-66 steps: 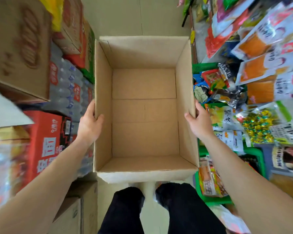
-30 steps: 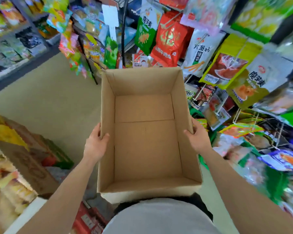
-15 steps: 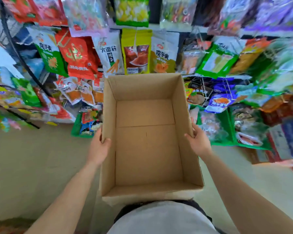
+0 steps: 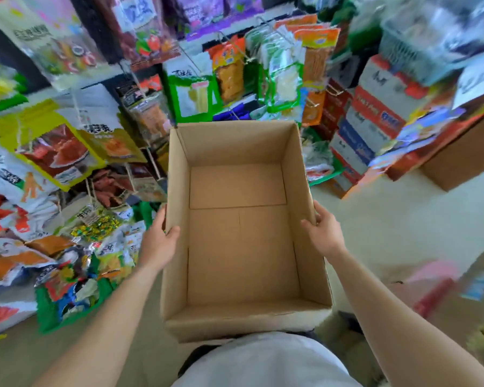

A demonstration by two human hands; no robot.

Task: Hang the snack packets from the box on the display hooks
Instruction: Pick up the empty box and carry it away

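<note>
The box is gripped at both side walls, the left hand and right hand each clenched over a rim, and is held before the torso, its inside bare. Hanging packets crowd the left and far sides. Stacked cartons stand at right; open floor is seen beside them.

The box sits between both hands; hanging snack packets lie behind and left, stacked cartons right.
</note>
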